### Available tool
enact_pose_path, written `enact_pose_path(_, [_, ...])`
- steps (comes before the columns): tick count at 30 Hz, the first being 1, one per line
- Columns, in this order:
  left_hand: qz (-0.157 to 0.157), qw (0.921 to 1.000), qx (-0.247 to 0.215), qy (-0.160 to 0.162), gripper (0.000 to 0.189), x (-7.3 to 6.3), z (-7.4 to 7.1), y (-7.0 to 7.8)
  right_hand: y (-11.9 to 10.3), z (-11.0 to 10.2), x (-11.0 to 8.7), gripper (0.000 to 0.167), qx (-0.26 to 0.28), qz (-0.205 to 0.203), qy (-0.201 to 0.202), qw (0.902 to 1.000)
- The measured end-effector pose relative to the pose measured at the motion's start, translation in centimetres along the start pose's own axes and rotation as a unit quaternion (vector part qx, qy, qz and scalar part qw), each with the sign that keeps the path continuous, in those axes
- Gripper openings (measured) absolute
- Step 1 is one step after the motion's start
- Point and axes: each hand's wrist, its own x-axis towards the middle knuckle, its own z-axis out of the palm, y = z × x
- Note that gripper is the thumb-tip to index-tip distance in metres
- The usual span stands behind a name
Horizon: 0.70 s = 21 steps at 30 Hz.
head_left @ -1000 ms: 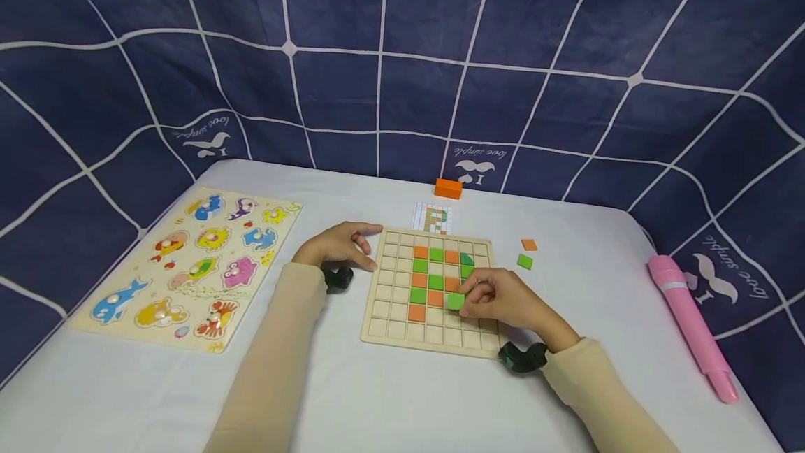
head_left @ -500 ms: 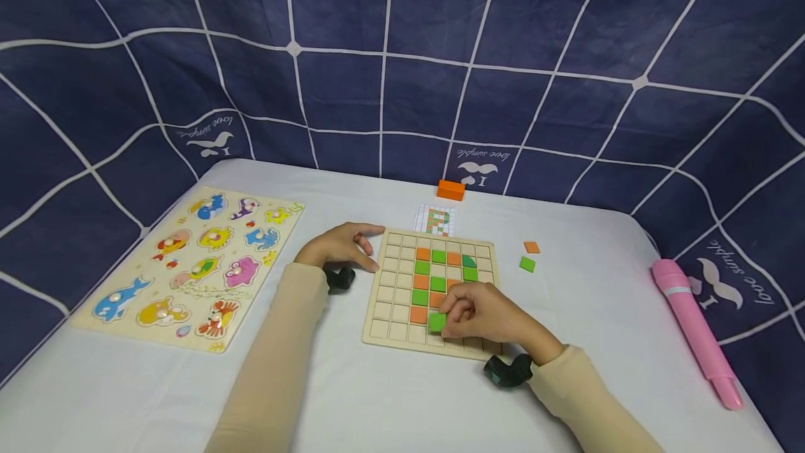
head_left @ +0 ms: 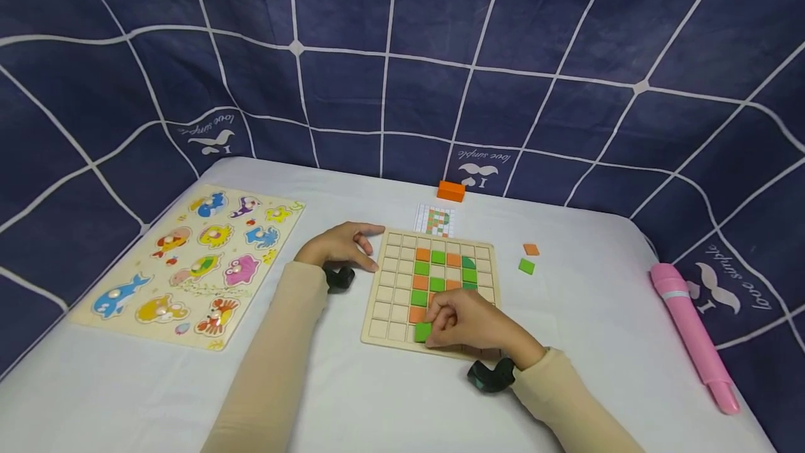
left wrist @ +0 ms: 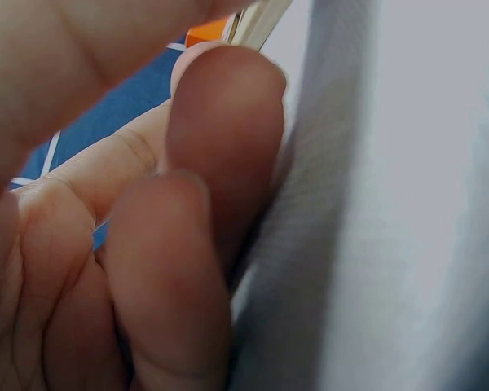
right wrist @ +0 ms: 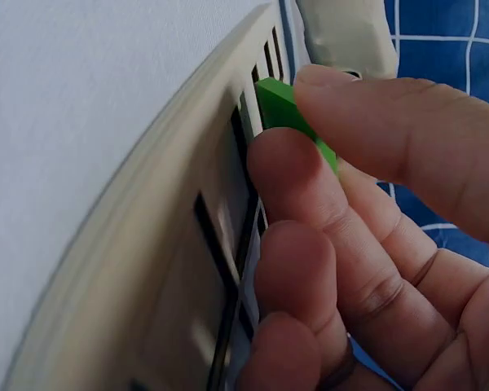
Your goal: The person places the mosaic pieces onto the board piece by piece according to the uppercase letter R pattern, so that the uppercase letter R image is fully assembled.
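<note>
My right hand (head_left: 473, 320) pinches a green square tile (head_left: 422, 332) between thumb and fingers over the bottom row of the wooden grid board (head_left: 380, 328), just below an orange tile (head_left: 417, 314). In the right wrist view the green tile (right wrist: 284, 107) stands tilted against the board's slots. Orange and green tiles fill several cells in the middle of the board; the right hand hides some cells. At the board's left edge, my left hand (head_left: 339, 245) has its index finger and thumb extended at the rim, its other fingers loosely bent.
A printed pattern card (head_left: 435, 220) lies behind the board, with an orange block (head_left: 451, 191) beyond it. Right of the board are a loose orange tile (head_left: 531, 249) and a green tile (head_left: 526, 266). A sea-animal puzzle (head_left: 189, 271) lies left, a pink microphone-shaped object (head_left: 694, 338) right.
My right hand has carried the green tile leftward and toward the near edge, from the board's middle to its bottom row. The left hand has stayed at the board's left edge.
</note>
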Motion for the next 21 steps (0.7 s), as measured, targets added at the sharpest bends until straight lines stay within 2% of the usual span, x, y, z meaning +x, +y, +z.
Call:
enact_pose_path(12, [0.007,1.0,-0.005,-0.004,0.098,-0.2,0.2,0.0,-0.8,1.0,0.8,0.022,-0.037,0.024,0.004,0.999])
enact_pose_path(21, [0.004,1.0,-0.004,-0.005,0.098,-0.3,-0.2,0.3,-0.9,1.3,0.9,0.022,-0.082,0.016,0.015,0.9964])
